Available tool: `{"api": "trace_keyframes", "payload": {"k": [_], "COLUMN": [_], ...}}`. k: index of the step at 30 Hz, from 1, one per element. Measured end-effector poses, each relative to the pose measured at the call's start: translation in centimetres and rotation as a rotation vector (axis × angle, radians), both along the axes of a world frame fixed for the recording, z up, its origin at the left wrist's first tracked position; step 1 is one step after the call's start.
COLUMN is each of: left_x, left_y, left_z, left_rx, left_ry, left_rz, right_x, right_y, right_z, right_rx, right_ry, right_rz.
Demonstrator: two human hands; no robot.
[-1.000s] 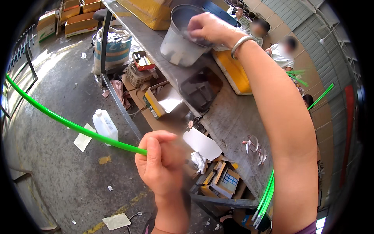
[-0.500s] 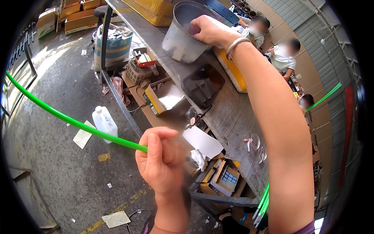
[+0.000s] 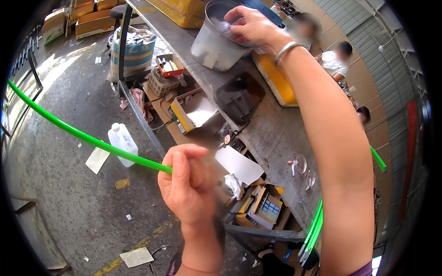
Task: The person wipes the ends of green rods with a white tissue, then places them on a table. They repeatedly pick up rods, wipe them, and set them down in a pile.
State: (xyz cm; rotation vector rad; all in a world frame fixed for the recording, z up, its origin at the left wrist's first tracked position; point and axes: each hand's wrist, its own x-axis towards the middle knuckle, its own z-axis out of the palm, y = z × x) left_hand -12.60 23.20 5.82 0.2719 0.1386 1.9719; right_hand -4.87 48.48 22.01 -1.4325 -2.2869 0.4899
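Note:
My left hand [image 3: 191,184] is closed around the end of a long bright green tube [image 3: 83,136], which curves away to the far left over the floor. My right hand [image 3: 253,28] reaches to the mouth of a grey plastic bucket [image 3: 214,51] on the workbench. Its thumb and fingers are bent together at the rim, with a small pale thing [image 3: 224,27] at their tips, too blurred to name. Through the bucket's wall, whitish contents show faintly. More green tubes [image 3: 314,232] lie beside my right forearm, which hides their middle.
The grey workbench [image 3: 281,133] carries a yellow tray [image 3: 276,83], a dark bin [image 3: 239,99] and glasses [image 3: 301,165]. Cardboard boxes [image 3: 264,207] sit beneath. A white jug [image 3: 123,143] and a filled sack [image 3: 133,53] stand on the floor. People [image 3: 334,62] are at the far right.
My right hand has shifted slightly right and up at the bucket's rim, and a pale thing now shows at its fingertips. My left hand and the tube have barely moved.

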Motion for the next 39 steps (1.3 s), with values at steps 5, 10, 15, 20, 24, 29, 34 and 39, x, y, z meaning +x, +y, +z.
{"api": "trace_keyframes", "payload": {"k": [5, 10, 15, 20, 24, 29, 34, 39], "left_x": [-0.4, -0.3, 0.0, 0.3, 0.6, 0.5, 3.0, 6.4], "left_y": [0.0, -0.2, 0.0, 0.3, 0.4, 0.1, -1.1, -5.4], "left_z": [-0.2, -0.3, -0.2, 0.0, 0.3, 0.5, 3.1, 7.1], "left_rx": [-0.016, -0.029, -0.053, -0.037, -0.035, 0.048, 0.247, 0.493], "left_ry": [0.003, 0.038, 0.034, 0.021, 0.011, -0.008, -0.026, 0.034], "left_rz": [0.016, 0.008, 0.011, -0.009, -0.025, -0.074, -0.23, -0.453], "right_x": [0.8, 0.4, -0.8, -2.5, -0.9, 3.4, 10.3, 17.2], "right_y": [-0.2, -0.2, 0.2, -0.5, 0.4, -3.9, -15.5, -32.9], "right_z": [0.9, 0.7, 0.4, 0.7, 0.6, 3.5, 7.1, 7.8], "right_rx": [-0.14, -0.072, 0.138, 0.163, 0.296, -0.114, -0.229, -0.243], "right_ry": [0.203, -0.06, -0.581, -0.711, -0.635, 0.367, 0.604, 0.886], "right_rz": [-0.05, 0.053, 0.094, 0.118, 0.151, -0.117, -0.07, -0.132]}}
